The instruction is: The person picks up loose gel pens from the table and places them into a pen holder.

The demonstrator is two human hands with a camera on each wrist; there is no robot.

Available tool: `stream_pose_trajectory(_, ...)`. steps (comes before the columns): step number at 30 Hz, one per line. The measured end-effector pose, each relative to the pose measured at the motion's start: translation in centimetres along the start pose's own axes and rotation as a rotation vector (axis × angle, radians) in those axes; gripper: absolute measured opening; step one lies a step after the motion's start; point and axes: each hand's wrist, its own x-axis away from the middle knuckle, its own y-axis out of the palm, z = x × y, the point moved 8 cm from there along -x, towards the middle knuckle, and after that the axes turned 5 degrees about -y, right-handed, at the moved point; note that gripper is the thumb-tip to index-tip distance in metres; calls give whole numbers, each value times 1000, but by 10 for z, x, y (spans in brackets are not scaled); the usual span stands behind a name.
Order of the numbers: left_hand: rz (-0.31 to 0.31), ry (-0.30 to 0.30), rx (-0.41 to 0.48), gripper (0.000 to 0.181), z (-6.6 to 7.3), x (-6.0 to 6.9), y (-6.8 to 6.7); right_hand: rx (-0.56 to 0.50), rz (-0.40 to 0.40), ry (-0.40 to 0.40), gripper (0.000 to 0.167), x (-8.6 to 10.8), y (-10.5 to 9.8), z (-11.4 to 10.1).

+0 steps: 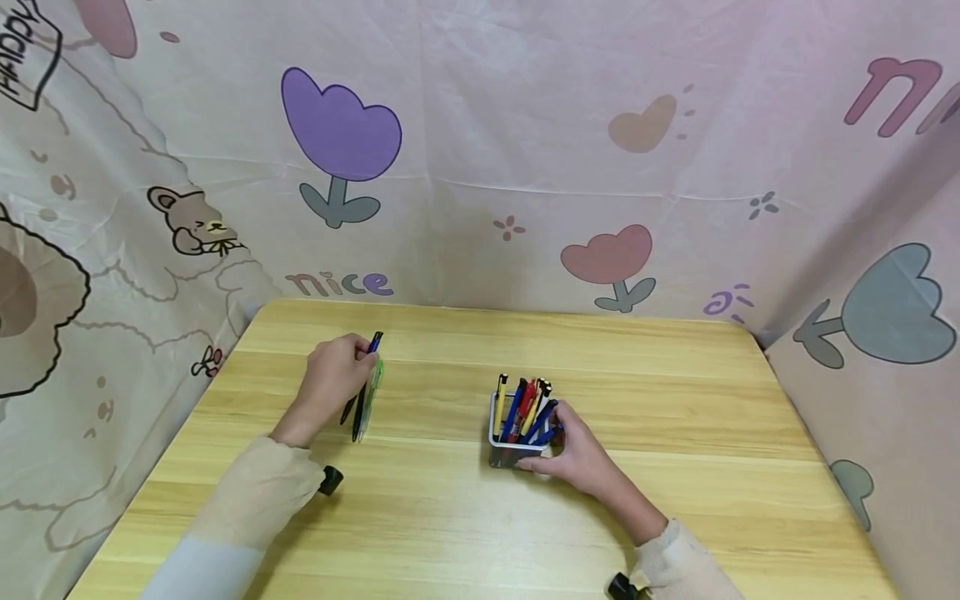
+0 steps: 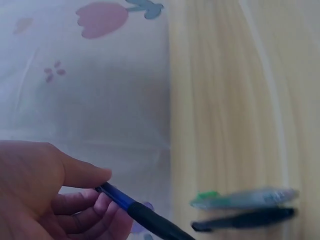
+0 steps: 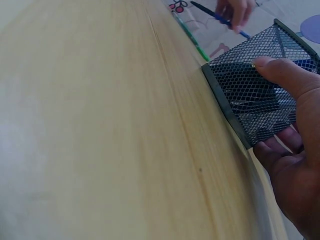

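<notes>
My left hand point(image 1: 335, 373) pinches a blue pen point(image 2: 120, 197) with a black grip between thumb and fingers, held above the left part of the table. Below it a clear pen with a green clip point(image 2: 240, 199) and a black pen point(image 2: 245, 219) lie side by side on the tabletop. Near the middle of the table stands a black mesh pen holder point(image 3: 240, 85), filled with several blue, red and yellow pens point(image 1: 523, 410). My right hand point(image 1: 579, 450) grips the holder from its right side, thumb on the near wall.
The wooden table point(image 1: 450, 517) runs back to a printed cloth point(image 1: 465, 125) hanging behind it, with more cloth at both sides. A black wrist device point(image 1: 330, 480) sticks out from the left sleeve, another point(image 1: 622, 587) from the right sleeve.
</notes>
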Motion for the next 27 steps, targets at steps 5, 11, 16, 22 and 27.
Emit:
stream_pose_trajectory(5, 52, 85, 55, 16, 28, 9, -8, 5, -6, 4, 82, -1, 1, 1)
stream_pose_trajectory(11, 98, 172, 95, 15, 60, 21, -15, 10, 4, 11, 86, 0, 0, 2)
stream_pose_trajectory(16, 106, 229, 110, 13, 83, 30, -16, 12, 9, 20, 85, 0, 0, 4)
stream_pose_trajectory(22, 140, 334, 134, 12, 107, 41, -17, 20, 7, 21, 82, 0, 0, 2)
stream_pose_trajectory(27, 146, 412, 168, 10, 122, 46, -16, 13, 7, 24, 83, 0, 0, 3)
